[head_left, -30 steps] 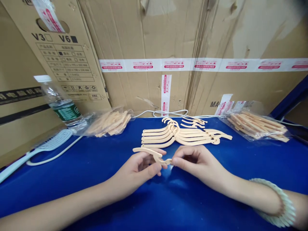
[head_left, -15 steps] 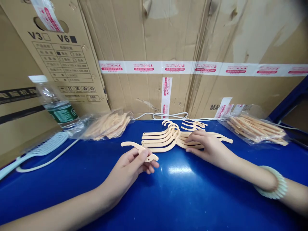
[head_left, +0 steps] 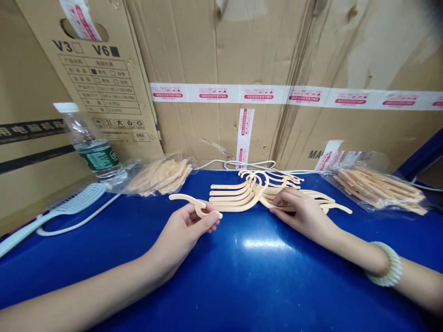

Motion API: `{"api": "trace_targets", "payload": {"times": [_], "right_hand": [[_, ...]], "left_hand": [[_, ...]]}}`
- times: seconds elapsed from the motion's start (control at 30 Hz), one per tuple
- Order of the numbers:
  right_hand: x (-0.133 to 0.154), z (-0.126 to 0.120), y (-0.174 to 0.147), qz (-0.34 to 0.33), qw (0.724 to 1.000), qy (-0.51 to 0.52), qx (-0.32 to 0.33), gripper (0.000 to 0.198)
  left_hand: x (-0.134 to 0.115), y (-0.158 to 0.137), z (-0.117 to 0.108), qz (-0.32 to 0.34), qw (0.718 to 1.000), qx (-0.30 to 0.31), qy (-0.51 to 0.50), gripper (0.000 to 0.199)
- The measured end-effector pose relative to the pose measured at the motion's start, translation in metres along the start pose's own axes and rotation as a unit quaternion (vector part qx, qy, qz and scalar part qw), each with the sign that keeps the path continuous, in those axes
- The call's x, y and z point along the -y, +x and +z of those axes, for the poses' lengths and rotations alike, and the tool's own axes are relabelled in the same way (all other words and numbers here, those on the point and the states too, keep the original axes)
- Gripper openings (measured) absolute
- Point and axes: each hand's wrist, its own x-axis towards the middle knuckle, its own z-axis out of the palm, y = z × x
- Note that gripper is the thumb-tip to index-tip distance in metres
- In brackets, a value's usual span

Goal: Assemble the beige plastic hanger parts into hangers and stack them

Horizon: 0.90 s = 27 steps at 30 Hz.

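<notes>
My left hand is closed, pinching a loose beige curved hanger piece between thumb and fingers above the blue table. One end of the piece sticks out to the left, the other past my thumb. My right hand has its thumb and fingers closed around the right arm of the front beige clothes hanger. Several more hangers lie nested in a row behind that one, hooks pointing away from me. Loose hook-shaped pieces lie behind the row, partly hidden.
Plastic bags of beige pieces lie at left and right. A water bottle and a pale blue hairbrush are on the left. White cable runs along the cardboard boxes at the back.
My left hand has shifted slightly left and turned the hanger piece. My right hand has closed on the front hanger's arm, and its hook now stands higher. The camera view has shifted a little.
</notes>
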Motion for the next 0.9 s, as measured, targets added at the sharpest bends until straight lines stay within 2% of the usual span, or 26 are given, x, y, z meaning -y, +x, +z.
{"api": "trace_targets", "payload": {"times": [0.17, 0.27, 0.5, 0.73, 0.9], "right_hand": [[0.003, -0.001, -0.002, 0.008, 0.999, 0.05, -0.017, 0.009], [0.005, -0.003, -0.003, -0.012, 0.995, 0.06, -0.072, 0.001], [0.013, -0.006, -0.003, -0.052, 0.983, 0.047, -0.17, 0.009], [0.014, -0.007, -0.007, -0.095, 0.977, 0.019, -0.191, 0.018], [0.01, -0.003, -0.011, -0.087, 0.975, 0.02, -0.206, 0.019]], "left_hand": [[-0.001, 0.005, -0.005, 0.003, 0.999, -0.025, -0.023, 0.027], [0.0, 0.006, -0.007, 0.004, 0.998, 0.0, -0.066, 0.025], [-0.002, 0.005, -0.01, -0.027, 0.989, 0.052, -0.137, 0.018], [-0.002, 0.008, -0.012, -0.039, 0.981, 0.095, -0.164, 0.015], [-0.002, 0.009, -0.012, -0.039, 0.979, 0.103, -0.172, 0.014]]}}
